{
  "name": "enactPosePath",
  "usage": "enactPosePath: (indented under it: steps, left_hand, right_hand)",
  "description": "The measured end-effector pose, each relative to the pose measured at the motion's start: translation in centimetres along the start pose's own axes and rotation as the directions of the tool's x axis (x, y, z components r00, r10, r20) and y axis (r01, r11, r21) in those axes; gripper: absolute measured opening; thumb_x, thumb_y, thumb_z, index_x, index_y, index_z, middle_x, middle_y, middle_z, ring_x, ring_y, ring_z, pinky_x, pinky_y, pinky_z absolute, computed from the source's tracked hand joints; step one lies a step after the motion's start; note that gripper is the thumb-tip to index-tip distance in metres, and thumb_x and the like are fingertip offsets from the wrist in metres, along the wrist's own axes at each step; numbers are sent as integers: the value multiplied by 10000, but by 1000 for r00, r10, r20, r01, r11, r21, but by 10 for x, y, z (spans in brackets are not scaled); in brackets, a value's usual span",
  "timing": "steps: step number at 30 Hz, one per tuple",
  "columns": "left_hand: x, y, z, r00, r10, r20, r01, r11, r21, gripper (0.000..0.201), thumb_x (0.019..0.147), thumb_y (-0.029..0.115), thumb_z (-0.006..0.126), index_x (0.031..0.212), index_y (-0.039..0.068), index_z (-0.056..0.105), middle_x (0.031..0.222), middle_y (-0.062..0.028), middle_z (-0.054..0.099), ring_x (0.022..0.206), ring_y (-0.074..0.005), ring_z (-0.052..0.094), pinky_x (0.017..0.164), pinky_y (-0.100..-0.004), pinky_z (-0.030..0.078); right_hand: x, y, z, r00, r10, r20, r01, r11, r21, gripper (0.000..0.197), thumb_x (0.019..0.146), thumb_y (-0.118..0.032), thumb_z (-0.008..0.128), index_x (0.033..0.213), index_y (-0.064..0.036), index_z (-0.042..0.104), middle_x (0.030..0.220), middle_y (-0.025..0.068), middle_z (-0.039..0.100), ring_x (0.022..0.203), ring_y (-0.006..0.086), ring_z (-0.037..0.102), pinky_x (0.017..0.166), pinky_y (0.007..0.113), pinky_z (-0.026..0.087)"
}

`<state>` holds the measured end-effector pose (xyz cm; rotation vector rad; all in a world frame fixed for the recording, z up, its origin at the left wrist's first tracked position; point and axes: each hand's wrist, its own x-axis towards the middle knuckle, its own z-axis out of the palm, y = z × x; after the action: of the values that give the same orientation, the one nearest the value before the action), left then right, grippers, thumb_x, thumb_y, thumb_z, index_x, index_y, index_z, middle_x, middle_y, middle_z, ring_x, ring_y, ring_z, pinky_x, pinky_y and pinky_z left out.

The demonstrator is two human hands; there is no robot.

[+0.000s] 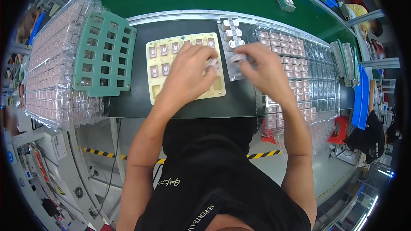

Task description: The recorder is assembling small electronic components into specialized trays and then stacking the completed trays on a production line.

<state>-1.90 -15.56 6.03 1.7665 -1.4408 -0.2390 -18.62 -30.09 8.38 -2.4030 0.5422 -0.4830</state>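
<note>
Cream in colour, a tray (219, 87) with pink pieces (164, 50) in several pockets lies on the dark surface (201, 109). Over its right side, the left hand (190, 68) has its grip closed on a small pale piece (212, 63). The right hand (267, 70) reaches over a grey holder (235, 76) just beside the tray, fingertips at a white piece (238, 57); blur hides whether that grip is closed.

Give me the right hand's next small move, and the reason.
Probably settle the whitish piece onto the grey strip: the right hand has its fingers around it over the strip, next to the white pieces lined up there.
</note>
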Motion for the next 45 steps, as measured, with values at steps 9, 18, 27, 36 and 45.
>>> enactPosePath:
  steps: [9, 18, 27, 36, 45]
  left_hand:
    - [-46, -12, 3, 998, 6, 69, -11, 997, 77, 210, 780, -24, 601, 962, 6, 700, 894, -106, 642, 903, -305, 537, 828, -393, 475]
    - [-48, -16, 18, 1000, 5, 1, -6, 990, 141, 141, 793, 19, 703, 933, 22, 719, 854, -78, 618, 860, -291, 517, 770, -385, 471]
    - [-17, -7, 11, 992, 56, -111, -36, 984, 174, 127, 799, 49, 707, 920, 16, 726, 825, -108, 646, 819, -299, 542, 764, -411, 474]
    - [66, -23, 57, 992, 97, 80, -115, 958, 262, 189, 828, 142, 665, 937, 1, 727, 885, -142, 711, 896, -325, 594, 838, -426, 498]
    - [42, -26, 18, 999, -19, 33, 13, 983, 184, 184, 858, 131, 609, 933, 8, 723, 863, -128, 702, 877, -308, 577, 793, -421, 491]
  right_hand:
    - [-13, -13, 51, 970, -177, 169, 214, 950, -230, 147, 838, -102, 668, 976, -56, 682, 852, 109, 616, 850, 314, 592, 781, 434, 491]
    - [-12, -8, 56, 980, -190, 67, 201, 933, -300, 65, 830, -118, 695, 853, -57, 694, 870, 72, 592, 850, 283, 544, 757, 400, 475]
    - [10, 13, 21, 995, -12, -94, -10, 973, -232, 138, 855, -169, 692, 907, -41, 702, 840, 124, 670, 827, 311, 625, 743, 412, 488]
    - [39, 58, 3, 963, 265, 49, -260, 962, -90, 333, 863, -292, 712, 965, 25, 708, 829, 141, 726, 754, 231, 693, 693, 349, 524]
    - [20, 10, -5, 991, 18, -136, -21, 1000, -23, 267, 890, -209, 643, 1069, -19, 697, 937, 156, 699, 871, 313, 647, 805, 386, 502]
